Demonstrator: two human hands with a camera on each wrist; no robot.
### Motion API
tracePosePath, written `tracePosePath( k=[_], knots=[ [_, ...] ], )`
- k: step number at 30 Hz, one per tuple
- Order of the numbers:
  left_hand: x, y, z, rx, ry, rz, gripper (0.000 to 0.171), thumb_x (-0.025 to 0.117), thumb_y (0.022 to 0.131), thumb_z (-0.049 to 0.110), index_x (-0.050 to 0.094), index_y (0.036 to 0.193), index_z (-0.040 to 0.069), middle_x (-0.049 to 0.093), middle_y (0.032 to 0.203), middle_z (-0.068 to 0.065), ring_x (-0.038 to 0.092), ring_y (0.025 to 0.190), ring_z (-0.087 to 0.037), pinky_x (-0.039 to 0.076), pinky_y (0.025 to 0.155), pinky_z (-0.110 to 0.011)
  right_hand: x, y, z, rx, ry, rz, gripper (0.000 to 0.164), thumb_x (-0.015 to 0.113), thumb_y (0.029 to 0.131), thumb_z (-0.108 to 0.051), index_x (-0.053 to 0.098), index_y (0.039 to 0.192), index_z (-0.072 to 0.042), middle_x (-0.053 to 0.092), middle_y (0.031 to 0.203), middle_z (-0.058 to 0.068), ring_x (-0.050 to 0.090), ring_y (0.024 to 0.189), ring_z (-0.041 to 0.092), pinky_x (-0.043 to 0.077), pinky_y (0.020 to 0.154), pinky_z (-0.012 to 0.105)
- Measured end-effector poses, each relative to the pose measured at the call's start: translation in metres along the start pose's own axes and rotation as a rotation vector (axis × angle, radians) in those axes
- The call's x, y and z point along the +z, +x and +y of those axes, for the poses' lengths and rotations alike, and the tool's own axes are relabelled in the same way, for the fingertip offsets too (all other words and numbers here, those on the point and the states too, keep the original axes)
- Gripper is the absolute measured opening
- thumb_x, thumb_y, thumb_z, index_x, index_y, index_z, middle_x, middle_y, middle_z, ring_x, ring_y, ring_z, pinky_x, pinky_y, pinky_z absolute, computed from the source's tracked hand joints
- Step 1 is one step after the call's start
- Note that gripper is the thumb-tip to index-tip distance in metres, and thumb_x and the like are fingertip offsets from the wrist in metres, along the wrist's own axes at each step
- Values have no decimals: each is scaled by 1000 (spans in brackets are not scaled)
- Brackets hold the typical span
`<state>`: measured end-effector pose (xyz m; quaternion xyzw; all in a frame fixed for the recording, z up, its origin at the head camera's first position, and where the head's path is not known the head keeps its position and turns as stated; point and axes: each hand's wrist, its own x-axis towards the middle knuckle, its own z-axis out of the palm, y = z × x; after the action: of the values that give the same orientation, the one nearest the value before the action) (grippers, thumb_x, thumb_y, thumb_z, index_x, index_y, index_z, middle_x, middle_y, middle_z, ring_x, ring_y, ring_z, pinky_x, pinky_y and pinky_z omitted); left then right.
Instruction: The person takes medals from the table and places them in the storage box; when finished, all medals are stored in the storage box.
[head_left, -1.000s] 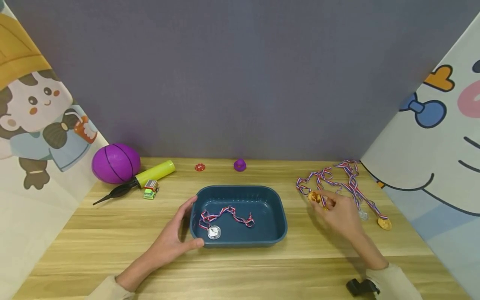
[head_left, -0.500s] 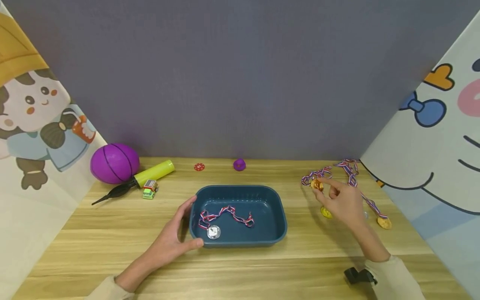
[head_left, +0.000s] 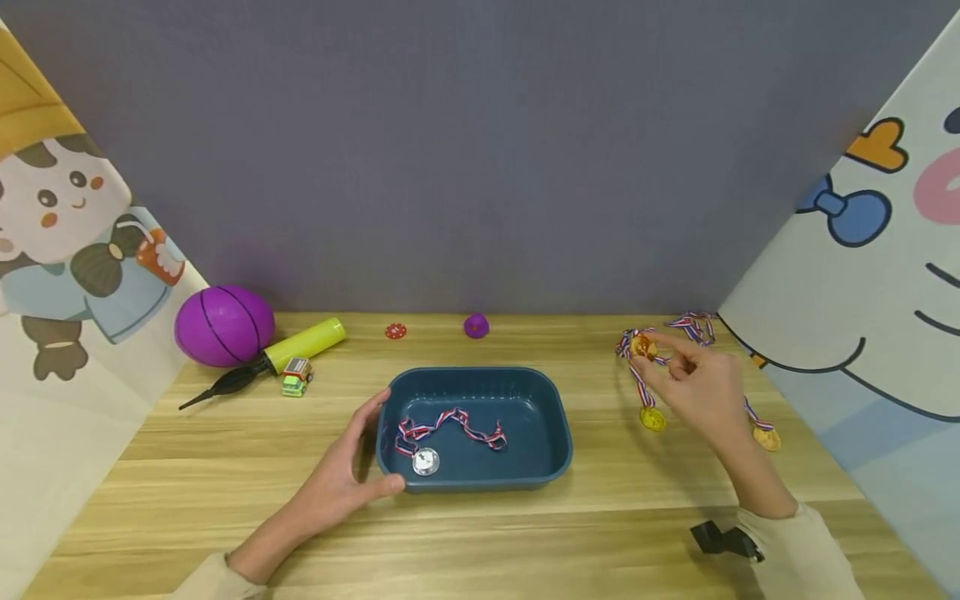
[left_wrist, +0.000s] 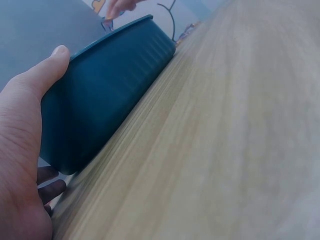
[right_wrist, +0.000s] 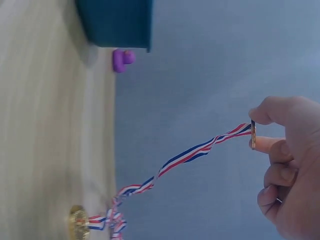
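Observation:
At the right, my right hand (head_left: 701, 392) pinches the edge of a gold medal (right_wrist: 253, 135) between thumb and forefinger, lifted above the table. Its red, white and blue ribbon (right_wrist: 187, 156) slants down to a tangle of ribbon. Another gold medal (head_left: 652, 418) lies below, and a further gold medal (head_left: 767, 438) rests right of the hand, its ribbon partly hidden. My left hand (head_left: 337, 479) holds the left end of a dark blue plastic basin (head_left: 480, 485), thumb at the near rim. Inside the basin lies a silver medal (head_left: 425, 462) with a striped ribbon (head_left: 457, 417).
Along the back left are a purple ball (head_left: 225, 327), a yellow hand pump (head_left: 306, 344) with black nozzle, and a small toy truck (head_left: 297, 377). A red poker chip (head_left: 395, 331) and a purple ring-like piece (head_left: 476, 326) sit near the grey back wall (head_left: 480, 167).
My right hand has raised the pinched gold medal and shifted slightly right and back, drawing its ribbon up. The gold medal below has come into view. My left hand stays on the basin.

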<state>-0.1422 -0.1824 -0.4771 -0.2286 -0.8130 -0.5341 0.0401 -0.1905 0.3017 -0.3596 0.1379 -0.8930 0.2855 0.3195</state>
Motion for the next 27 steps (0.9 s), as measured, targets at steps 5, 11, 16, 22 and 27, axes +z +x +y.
tracePosePath(
  k=[5, 11, 16, 22, 27],
  knots=[
    [0, 0, 1, -10, 7, 3, 116, 94, 84, 26, 24, 177, 27, 52, 162, -23, 49, 147, -51, 28, 121, -82, -8, 7, -10, -27, 40, 64, 36, 94, 84, -5, 85, 119, -1, 33, 53, -8, 19, 50, -7, 21, 47, 23],
    [0, -1, 1, -15, 9, 3, 117, 94, 84, 26, 24, 178, 28, 50, 165, -22, 48, 149, -51, 29, 121, -81, -12, 12, -20, -15, 71, 112, 35, 94, 84, -2, 85, 119, -2, 32, 52, -8, 19, 49, -7, 23, 49, 20],
    [1, 0, 0, -15, 1, -7, 116, 93, 85, 26, 23, 178, 27, 48, 167, -22, 46, 150, -52, 29, 121, -81, -16, 14, -25, 2, 123, 185, 35, 93, 83, 3, 86, 117, -1, 32, 54, -6, 21, 52, -4, 23, 54, 21],
    [1, 0, -1, -18, 2, -9, 115, 93, 86, 28, 23, 178, 28, 45, 169, -23, 44, 152, -53, 28, 121, -82, -22, 17, -31, -11, 145, 220, 35, 92, 83, 5, 86, 116, -1, 32, 55, -4, 23, 53, 0, 19, 50, 23],
    [1, -1, -1, -15, 5, -5, 116, 93, 86, 28, 22, 178, 30, 47, 168, -22, 45, 151, -53, 30, 121, -82, -25, 19, -36, -40, 163, 221, 35, 91, 83, 7, 86, 117, -1, 32, 56, -3, 24, 53, 1, 20, 50, 24]
  ],
)
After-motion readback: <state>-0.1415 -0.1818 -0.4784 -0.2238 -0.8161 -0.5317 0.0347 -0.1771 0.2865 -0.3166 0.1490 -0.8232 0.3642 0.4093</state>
